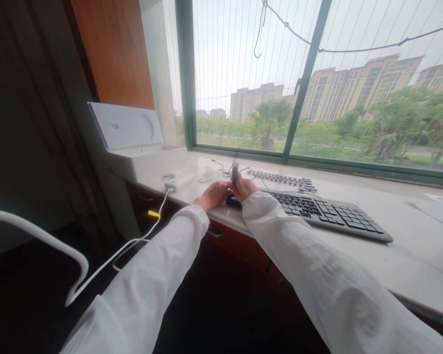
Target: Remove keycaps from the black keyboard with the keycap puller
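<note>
The person's right hand (246, 188) is closing around a small dark handheld object (235, 173), which is standing roughly upright above the fingers; its exact kind is too small to tell. The left hand (214, 194) is curling in close beside it, fingers partly bent, though whether it is gripping anything is hidden. Both hands are working over the left end of a black computer keyboard (313, 209), which is lying flat along the near edge of the worktop (402, 209). The work in hand seems to be careful handling at that end, so good practice would be bracing the keyboard with the left hand while the right is guiding the dark object squarely, without prying sideways. Since the left end is sitting so near the edge, light pressure would be safer than a hard push. Just behind the keyboard, loose black keycaps (281, 178) are lying in rows; low, slow wrists would be protecting that order. Thin dark cables (227, 171) are tangling beyond the hands, and are best left clear of the fingers. Farther left, a white power strip (180, 182) is resting near an open white box (155, 162), and beyond everything a window (258, 88) is letting in daylight.
</note>
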Available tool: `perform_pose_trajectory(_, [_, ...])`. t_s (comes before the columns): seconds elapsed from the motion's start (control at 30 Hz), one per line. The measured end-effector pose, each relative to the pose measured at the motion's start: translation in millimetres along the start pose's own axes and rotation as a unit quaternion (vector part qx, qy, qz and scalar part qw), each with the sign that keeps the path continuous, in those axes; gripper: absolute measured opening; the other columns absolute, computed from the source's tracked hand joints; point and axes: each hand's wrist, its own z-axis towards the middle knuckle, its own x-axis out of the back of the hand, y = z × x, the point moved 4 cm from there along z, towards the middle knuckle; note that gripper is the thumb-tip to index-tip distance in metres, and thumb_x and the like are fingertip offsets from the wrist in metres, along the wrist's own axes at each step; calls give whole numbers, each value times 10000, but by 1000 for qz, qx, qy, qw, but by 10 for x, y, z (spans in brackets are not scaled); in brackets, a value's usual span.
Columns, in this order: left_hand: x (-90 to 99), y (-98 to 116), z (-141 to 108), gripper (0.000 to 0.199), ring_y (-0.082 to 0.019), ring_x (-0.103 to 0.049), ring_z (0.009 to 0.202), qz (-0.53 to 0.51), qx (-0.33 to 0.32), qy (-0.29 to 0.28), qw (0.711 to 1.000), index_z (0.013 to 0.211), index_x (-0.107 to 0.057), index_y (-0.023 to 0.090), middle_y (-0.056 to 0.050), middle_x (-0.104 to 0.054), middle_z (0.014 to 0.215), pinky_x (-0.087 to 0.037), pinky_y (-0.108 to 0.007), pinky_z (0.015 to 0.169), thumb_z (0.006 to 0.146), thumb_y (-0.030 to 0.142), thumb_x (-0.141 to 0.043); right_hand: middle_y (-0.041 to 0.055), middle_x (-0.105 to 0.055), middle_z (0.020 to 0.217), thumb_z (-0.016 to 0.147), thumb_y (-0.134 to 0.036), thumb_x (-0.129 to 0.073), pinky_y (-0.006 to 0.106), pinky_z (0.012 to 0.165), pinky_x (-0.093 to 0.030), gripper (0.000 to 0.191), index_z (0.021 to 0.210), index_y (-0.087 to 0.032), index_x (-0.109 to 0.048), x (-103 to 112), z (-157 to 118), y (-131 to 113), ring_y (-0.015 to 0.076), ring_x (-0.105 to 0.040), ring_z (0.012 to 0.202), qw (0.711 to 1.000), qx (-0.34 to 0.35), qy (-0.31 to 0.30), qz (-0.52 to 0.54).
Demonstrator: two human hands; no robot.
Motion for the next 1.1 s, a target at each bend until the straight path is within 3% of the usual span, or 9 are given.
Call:
perform_pose_trajectory(0.1, [-6, -51, -15, 209, -241, -656, 762, 12, 21, 16, 1000, 972, -648, 105, -110, -688, 793, -500, -332, 721, 802, 119, -527, 128, -678, 869, 944, -376, -367, 324, 631, -414, 337, 1160, -125, -433, 13, -17, -76, 239, -627, 715, 999, 25, 10, 21])
perform_pose_trajectory(0.23, [-12, -77, -34, 145, -227, -667, 762, -4, 29, 30, 999, 880, -662, 127, -97, -704, 790, -494, -297, 688, 800, 127, -540, 117, -671, 840, 928, -408, -364, 342, 632, -426, 323, 1113, -160, -455, 26, 2, -99, 255, -627, 715, 994, 32, 72, 82])
perform_pose_trajectory(0.37, [8, -56, -47, 127, -166, -669, 734, -77, 22, 64, 995, 935, -642, 174, -39, -717, 858, -499, -253, 677, 818, 189, -595, 90, -656, 807, 910, -450, -344, 337, 658, -428, 330, 1037, -179, -485, 132, 61, 107, 254, -625, 747, 974, -31, 184, 132])
perform_pose_trajectory(0.47, [55, -43, -51, 123, -135, -648, 682, -82, 23, 113, 990, 946, -625, 180, -23, -707, 882, -506, -254, 677, 853, 249, -583, 69, -651, 776, 883, -449, -366, 327, 672, -418, 311, 988, -196, -514, 212, 108, 306, 244, -614, 740, 956, -109, 228, 147])
perform_pose_trajectory(0.6, [125, -34, -49, 126, -136, -650, 774, -81, 22, 164, 983, 961, -627, 168, -44, -697, 939, -516, -244, 696, 883, 220, -541, 29, -638, 662, 826, -368, -451, 291, 672, -414, 202, 794, -203, -563, 156, 162, 416, 197, -601, 673, 949, -186, 149, 208])
perform_pose_trajectory(0.8, [155, -95, -50, 164, -66, -575, 511, -118, 97, 163, 975, 1003, -630, 170, -28, -701, 905, -496, -199, 534, 896, 244, -529, -15, -581, 501, 808, -411, -529, 253, 616, -399, 236, 765, -192, -607, 51, 149, 267, 165, -591, 583, 968, -129, 16, 213])
perform_pose_trajectory(0.93, [147, -117, -56, 199, -62, -571, 491, -134, 107, 148, 974, 1032, -628, 176, -18, -702, 864, -461, -174, 471, 910, 272, -504, -25, -571, 480, 805, -400, -528, 239, 574, -387, 238, 776, -187, -632, 45, 129, 238, 148, -573, 533, 964, -116, -9, 239])
perform_pose_trajectory(1.1, [146, -102, -63, 263, -72, -585, 496, -129, 83, 137, 979, 1063, -615, 191, -17, -696, 887, -485, -203, 541, 868, 363, -577, -30, -568, 482, 785, -358, -522, 229, 550, -379, 211, 749, -186, -638, 32, 142, 287, 134, -547, 520, 951, -136, -6, 277])
